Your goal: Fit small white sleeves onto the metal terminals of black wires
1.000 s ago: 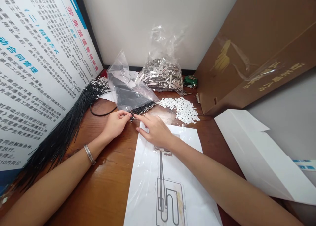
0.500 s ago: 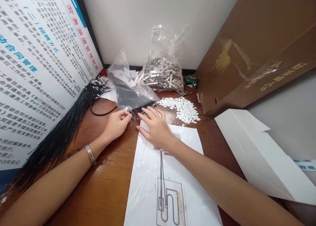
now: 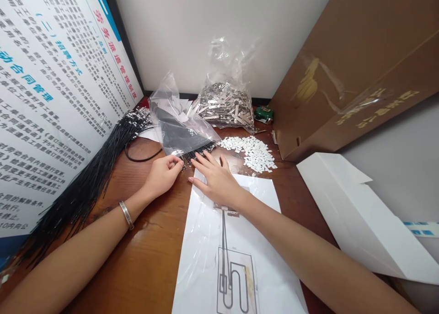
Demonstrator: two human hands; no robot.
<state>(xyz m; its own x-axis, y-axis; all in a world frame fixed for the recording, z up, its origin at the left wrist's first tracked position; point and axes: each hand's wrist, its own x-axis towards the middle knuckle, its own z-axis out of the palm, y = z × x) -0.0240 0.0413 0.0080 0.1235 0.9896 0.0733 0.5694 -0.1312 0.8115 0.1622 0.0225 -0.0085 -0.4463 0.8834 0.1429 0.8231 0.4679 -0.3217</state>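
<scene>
My left hand (image 3: 163, 174), with a metal bracelet at the wrist, has its thumb and forefinger pinched together beside the bunched cord ends. Whatever the pinch holds is too small to make out. Thin black cords with small metal tips (image 3: 188, 160) stick out from the mouth of a clear plastic bag (image 3: 181, 133). Over the right side of these tips my right hand (image 3: 219, 179) reaches with its fingers apart, fingertips close to them. Its palm hides part of a white sheet with a printed line drawing (image 3: 202, 259) under clear film.
A long bundle of black cords (image 3: 92, 181) lies at left by a printed board (image 3: 61, 99). Behind are a bag of metal clips (image 3: 222, 103) and a green object (image 3: 264, 114). Small white pieces (image 3: 257, 154) lie right, near a brown box (image 3: 329, 85) and white carton (image 3: 363, 222).
The view has shifted slightly. My right fingers have moved a little over the cord tips, while my left hand keeps its pinch in nearly the same place.
</scene>
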